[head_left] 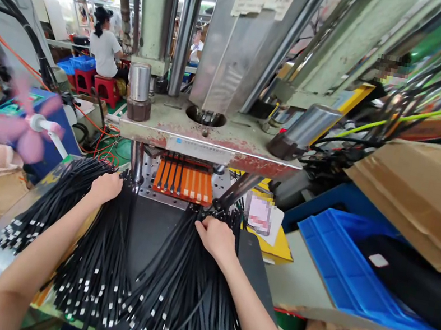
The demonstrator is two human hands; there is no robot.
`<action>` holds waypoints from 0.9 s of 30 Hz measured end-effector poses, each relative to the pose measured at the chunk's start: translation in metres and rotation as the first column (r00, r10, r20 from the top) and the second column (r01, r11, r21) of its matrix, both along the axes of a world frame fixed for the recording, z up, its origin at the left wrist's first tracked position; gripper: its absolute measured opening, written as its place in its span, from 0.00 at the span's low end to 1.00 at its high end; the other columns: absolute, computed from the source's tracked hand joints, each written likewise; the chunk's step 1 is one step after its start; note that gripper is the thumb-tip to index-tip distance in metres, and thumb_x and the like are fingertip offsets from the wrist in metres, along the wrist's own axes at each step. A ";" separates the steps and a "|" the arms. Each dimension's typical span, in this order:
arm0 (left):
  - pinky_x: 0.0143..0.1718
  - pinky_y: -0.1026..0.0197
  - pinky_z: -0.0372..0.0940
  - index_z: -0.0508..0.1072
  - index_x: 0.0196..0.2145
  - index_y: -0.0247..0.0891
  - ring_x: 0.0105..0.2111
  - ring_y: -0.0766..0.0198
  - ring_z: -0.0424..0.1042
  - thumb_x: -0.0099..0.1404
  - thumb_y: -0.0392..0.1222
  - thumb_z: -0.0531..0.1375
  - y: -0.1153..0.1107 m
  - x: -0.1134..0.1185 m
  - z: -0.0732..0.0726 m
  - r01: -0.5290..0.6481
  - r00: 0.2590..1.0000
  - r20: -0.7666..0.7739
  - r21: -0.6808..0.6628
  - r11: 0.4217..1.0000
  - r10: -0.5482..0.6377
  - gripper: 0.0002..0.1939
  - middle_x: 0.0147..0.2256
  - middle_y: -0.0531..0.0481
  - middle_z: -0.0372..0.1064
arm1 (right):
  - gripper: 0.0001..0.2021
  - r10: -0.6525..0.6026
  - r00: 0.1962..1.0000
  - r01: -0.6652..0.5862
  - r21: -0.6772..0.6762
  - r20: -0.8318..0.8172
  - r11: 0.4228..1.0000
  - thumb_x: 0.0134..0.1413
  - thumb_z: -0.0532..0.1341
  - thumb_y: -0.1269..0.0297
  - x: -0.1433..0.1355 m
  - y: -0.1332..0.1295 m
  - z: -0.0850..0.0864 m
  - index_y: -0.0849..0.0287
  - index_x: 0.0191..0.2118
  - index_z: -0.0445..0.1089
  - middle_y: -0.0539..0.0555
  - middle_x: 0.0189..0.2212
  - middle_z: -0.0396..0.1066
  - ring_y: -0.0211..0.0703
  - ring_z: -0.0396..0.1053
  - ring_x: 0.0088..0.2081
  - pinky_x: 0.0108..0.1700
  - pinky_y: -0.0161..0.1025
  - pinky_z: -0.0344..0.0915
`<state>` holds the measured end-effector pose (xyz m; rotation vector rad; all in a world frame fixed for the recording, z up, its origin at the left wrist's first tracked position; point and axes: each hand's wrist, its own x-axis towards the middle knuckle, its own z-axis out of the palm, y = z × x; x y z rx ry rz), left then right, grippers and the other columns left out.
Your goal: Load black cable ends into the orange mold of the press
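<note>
Bundles of black cables with silvery ends hang over the front edge of a dark work surface [153,227]. My left hand [106,188] is at the top of the left bundle [97,257], its fingers curled by the cable ends; what they pinch is too small to make out. At the top of the right bundle [182,283] rests my right hand [216,235], fingers bent together on the cables. Between and beyond the hands, an orange slotted fixture [195,183] lies under the press plate [206,148], with several black cables in its left slots.
Steel posts [242,189] flank the fixture. A pink fan [35,124] spins at left. Blue trays [339,265] and a cardboard box [424,195] stand at right, near a yellow bin [274,245]. A person in a white shirt [103,50] sits in the background.
</note>
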<state>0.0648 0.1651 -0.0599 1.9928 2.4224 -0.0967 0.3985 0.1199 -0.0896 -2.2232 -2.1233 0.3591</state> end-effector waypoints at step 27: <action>0.15 0.72 0.61 0.75 0.34 0.32 0.14 0.73 0.63 0.57 0.52 0.68 -0.027 0.135 0.130 0.359 -0.143 0.891 0.453 0.816 -0.432 0.18 0.17 0.57 0.62 | 0.09 0.594 0.435 -0.163 0.589 -0.677 0.792 0.65 0.57 0.62 -0.056 -0.039 0.075 0.58 0.34 0.69 0.47 0.23 0.67 0.36 0.64 0.24 0.30 0.33 0.59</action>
